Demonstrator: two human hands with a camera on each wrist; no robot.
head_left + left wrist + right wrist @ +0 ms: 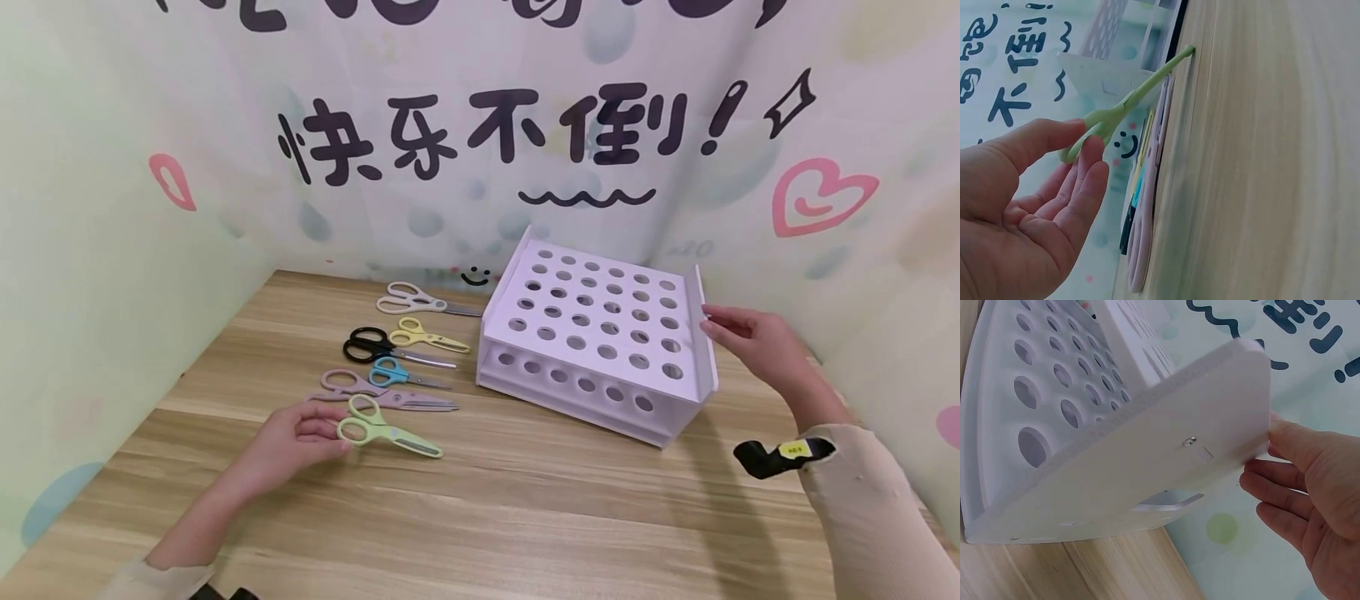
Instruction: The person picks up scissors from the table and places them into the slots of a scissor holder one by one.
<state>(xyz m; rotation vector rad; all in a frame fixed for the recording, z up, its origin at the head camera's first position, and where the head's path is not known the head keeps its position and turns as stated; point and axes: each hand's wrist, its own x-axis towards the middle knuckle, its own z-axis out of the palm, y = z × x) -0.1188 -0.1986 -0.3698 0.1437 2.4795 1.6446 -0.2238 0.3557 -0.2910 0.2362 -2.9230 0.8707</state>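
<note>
My left hand [288,437] pinches a pair of light green scissors [401,436] by the finger loops, between thumb and fingers. In the left wrist view the green scissors [1144,87] slant, loops raised and tip down at the tabletop. Right behind them lie large pink-purple scissors [412,400], partly hidden by the hand and the green pair. On the right stands a white tiered rack [600,369] full of round holes. My right hand [761,346] grips the edge of its right side panel [1147,456] with thumb and index finger, other fingers loosely bent.
Farther back on the wooden table [480,517] lie small blue scissors [388,372], black scissors [367,345], yellow scissors [420,336] and white scissors [416,300], their blades toward the rack. A printed cloth backdrop [420,221] hangs along the table's rear edge.
</note>
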